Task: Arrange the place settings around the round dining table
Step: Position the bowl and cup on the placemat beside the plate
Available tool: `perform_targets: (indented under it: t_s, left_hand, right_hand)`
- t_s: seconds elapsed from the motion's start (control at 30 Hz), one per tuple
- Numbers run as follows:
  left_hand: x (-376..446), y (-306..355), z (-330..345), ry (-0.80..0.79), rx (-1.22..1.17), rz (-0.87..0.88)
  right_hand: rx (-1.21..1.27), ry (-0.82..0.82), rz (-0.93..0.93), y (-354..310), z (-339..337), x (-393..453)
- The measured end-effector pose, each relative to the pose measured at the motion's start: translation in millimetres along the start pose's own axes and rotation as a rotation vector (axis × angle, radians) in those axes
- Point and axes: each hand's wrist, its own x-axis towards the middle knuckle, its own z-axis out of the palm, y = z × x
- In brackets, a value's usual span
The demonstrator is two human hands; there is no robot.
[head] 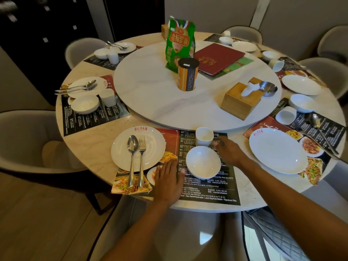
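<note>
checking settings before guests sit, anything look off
Two cups lie tipped on their sides: one at the right setting, one at the far right. The nearest cup stands upright. The right setting's spoon lies off its plate.

bowl [203, 162] white | placemat [207, 185] black, white print | bag [179, 40] green

Cup [204, 136] behind bowl [203, 162], plate [138, 148] left
</note>
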Motion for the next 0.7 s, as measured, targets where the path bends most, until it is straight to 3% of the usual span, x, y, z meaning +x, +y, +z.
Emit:
perform_targets:
  t_s: [0.07,0.13,0.43,0.5,0.57,0.63,0.7]
  left_hand:
    - [8,17,-2,-0.028,-0.240,-0.088]
    - [14,30,1,-0.070,-0.341,-0.066]
    - [-6,32,5,-0.009,-0.324,-0.005]
    - [-8,22,3,0.016,-0.252,-0.034]
    - [-12,4,4,0.054,-0.004,-0.002]
    - [-17,-12,7,0.047,0.224,0.093]
    - [-19,-20,11,0.045,0.300,0.131]
  right_hand:
    - [0.008,-0.039,-0.003,3,7,-17]
    - [0.016,-0.074,-0.026,7,16,-32]
    - [0.061,-0.003,-0.024,9,32,-59]
    - [0.034,0.107,-0.023,6,27,-50]
    - [-0.101,0.212,-0.056,1,19,-35]
    - [-0.222,0.218,-0.105,-8,12,-15]
    - [-0.254,0.152,-0.120,-19,9,7]
